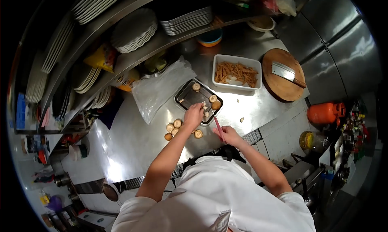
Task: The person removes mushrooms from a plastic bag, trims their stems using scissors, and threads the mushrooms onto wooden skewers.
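Head view: a slim red-handled knife [218, 129] is clasped in the right grip [227, 135], its blade angled over the near right side of a dark tray [186, 95]. The left grip [194, 114] is reached over the tray's near edge, its fingers bent beside small pale pieces [206, 114]; whether anything is pinched there cannot be told. Inside the tray, one mushroom [196, 86] is seen near the far edge and two more along the right side. On the steel bench [125, 147], a cluster of whole mushrooms [170, 127] is gathered left of the left forearm, with another just right of it. A clear plastic bag [157, 88] is spread left of the tray. Beyond it to the right, brown strips [232, 73] are held in a white tub [235, 86], beside which a cleaver [283, 72] is laid on a round wooden board [279, 88].
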Tool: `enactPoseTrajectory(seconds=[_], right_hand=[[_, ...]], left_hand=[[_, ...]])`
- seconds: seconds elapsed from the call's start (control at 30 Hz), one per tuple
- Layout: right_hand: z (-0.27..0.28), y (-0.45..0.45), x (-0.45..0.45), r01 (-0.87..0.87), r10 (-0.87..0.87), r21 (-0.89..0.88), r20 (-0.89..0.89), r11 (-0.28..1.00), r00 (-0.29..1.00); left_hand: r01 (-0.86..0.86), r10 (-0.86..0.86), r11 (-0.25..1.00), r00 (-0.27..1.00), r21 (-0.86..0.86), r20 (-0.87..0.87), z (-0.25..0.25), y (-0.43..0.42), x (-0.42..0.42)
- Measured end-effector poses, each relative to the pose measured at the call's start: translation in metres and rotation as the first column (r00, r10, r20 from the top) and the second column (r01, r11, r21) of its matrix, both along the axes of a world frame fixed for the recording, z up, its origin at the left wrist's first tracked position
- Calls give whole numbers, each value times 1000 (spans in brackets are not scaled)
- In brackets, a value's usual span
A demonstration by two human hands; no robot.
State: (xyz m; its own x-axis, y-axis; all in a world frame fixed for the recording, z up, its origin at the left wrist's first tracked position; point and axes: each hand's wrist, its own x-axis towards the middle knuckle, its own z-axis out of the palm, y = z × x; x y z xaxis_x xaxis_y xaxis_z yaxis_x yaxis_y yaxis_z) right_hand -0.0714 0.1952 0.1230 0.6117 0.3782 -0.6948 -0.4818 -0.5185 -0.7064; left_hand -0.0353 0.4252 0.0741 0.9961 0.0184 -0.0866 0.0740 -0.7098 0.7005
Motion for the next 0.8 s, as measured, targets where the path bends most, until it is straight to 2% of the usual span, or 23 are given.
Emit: enactPoseTrajectory(seconds=[0.07,0.1,0.13,0.2,0.27,0.37,0.4,0.47,0.53,0.57,0.67,0.73,0.8], right_hand=[[-3,-6,-5,42,-43,10,26,999,999],[-5,-9,-7,52,-52,2,25,999,998],[-2,-10,-7,69,-69,-4,21,998,997],[7,-15,-10,51,-41,-76,126,996,991],[19,-21,-3,37,-17,-139,141,990,990],[2,-27,4,7,113,-311,369,951,923],[1,-29,9,0,119,-307,369,952,922],[1,-29,21,-1,309,-471,576,882,757],[4,-25,33,-34,457,-543,668,839,587],[2,-22,37,-57,476,-534,694,843,540],[9,-1,49,-122,518,-522,737,844,434],[16,11,51,-156,544,-528,746,835,385],[20,23,52,-185,580,-551,747,814,324]], left_hand=[[44,-46,997,999,66,29,0,-21,32],[98,-106,983,993,153,44,-5,-26,46],[116,-123,982,992,147,40,-10,-31,58],[203,-200,928,979,311,-43,-20,-37,72],[230,-228,940,973,251,-38,-13,-37,74],[258,-240,935,965,243,-105,-5,-33,69],[185,-176,964,982,189,-62,-2,-32,63],[86,-84,987,996,139,-16,6,-23,53],[-39,39,998,999,-48,1,4,-9,36],[-76,79,976,997,-203,4,0,-2,28],[-230,211,905,973,-358,-93,34,7,-2],[-274,271,879,961,-390,-65,28,18,-19],[-330,352,763,933,-556,-70,26,27,-31]])
